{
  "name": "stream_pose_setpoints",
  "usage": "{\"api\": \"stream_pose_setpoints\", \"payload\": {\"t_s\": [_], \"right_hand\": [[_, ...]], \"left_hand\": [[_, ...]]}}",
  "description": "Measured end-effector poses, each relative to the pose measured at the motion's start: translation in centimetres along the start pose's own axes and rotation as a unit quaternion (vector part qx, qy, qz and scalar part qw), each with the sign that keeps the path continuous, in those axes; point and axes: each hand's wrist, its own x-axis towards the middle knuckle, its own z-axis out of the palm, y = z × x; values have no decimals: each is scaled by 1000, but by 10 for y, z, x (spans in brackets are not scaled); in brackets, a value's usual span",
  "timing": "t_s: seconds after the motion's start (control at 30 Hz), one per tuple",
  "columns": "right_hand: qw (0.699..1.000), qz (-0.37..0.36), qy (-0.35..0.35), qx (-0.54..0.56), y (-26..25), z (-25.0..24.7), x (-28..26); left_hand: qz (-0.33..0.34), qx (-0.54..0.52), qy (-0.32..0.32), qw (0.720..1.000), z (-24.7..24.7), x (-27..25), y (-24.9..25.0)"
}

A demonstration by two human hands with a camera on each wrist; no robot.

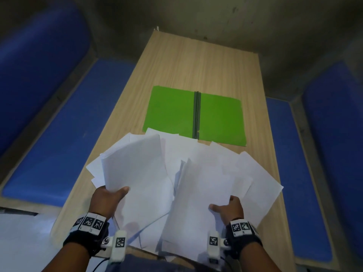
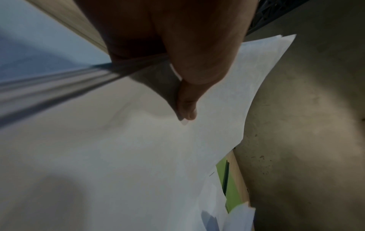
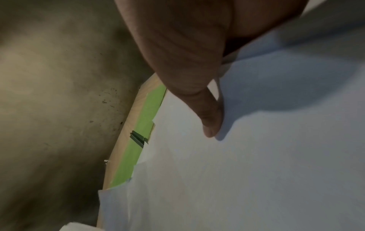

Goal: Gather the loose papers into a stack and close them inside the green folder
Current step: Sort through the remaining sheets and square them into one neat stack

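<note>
The green folder lies open and flat on the wooden table, dark spine in its middle; slivers of the folder show in both wrist views. Several loose white papers are fanned out in front of it, some overlapping its near edge. My left hand grips a bundle of sheets at their left edge, thumb on top, lifting them slightly. My right hand holds another bundle of sheets from the right, thumb on top and fingers hidden beneath.
Blue cushioned benches run along both sides of the narrow table. A stained concrete wall rises behind its far end. Bare wood shows beyond the folder.
</note>
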Motion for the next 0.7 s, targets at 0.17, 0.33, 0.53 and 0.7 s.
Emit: {"api": "stream_pose_setpoints", "payload": {"t_s": [0.17,0.33,0.53,0.7], "right_hand": [[1000,-3,-14,9,2,-22,-6],[978,55,94,181,2,-65,3],[987,91,70,115,-1,-72,21],[986,69,59,141,-14,-44,22]], "left_hand": [[4,10,7,1000,-6,3,0],[-6,26,18,999,-14,12,-7],[-13,27,17,999,-9,14,-14],[-13,26,2,1000,-3,8,-13]]}}
